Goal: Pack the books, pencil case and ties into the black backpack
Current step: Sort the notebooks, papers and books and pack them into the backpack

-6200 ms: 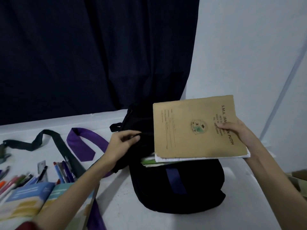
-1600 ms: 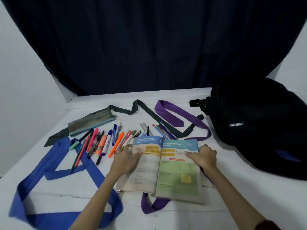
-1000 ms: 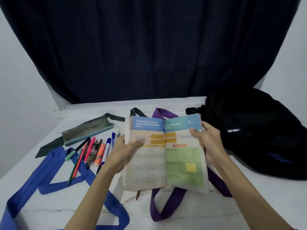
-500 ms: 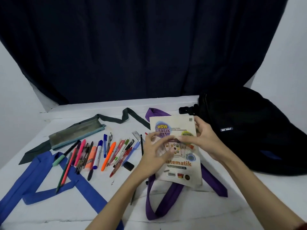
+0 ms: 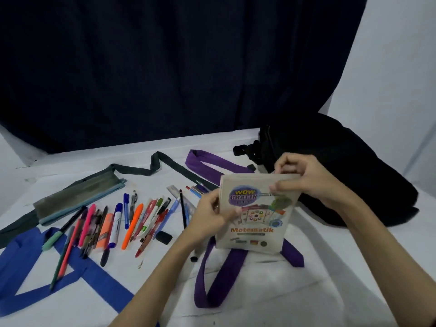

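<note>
A dark curtain (image 5: 165, 67) hung behind a white surface (image 5: 318, 279) set against pale walls. The black backpack (image 5: 342, 166) lay just beyond the right hand's fingers (image 5: 286, 185), slumped on its side at the far right. A blue tie (image 5: 28, 263) sprawled in loops well to the left of the left hand (image 5: 210, 215), and a purple tie (image 5: 212, 274) ran under and below both hands, its far end curling behind the fingers. A dark green tie (image 5: 151, 165) snaked away beyond the left hand, with a grey-green pencil case (image 5: 77, 199) lying on it farther left. The maths book (image 5: 257, 218) was closed, cover up, lifted and tilted between the two hands: the left hand gripped its left edge, thumb across the cover, while the right hand (image 5: 306, 182) pinched the top right corner with curled fingers. Left of the left fingers lay a row of pens and markers (image 5: 122, 220), side by side, and a small black eraser (image 5: 164, 237) sat just beside the left wrist.
</note>
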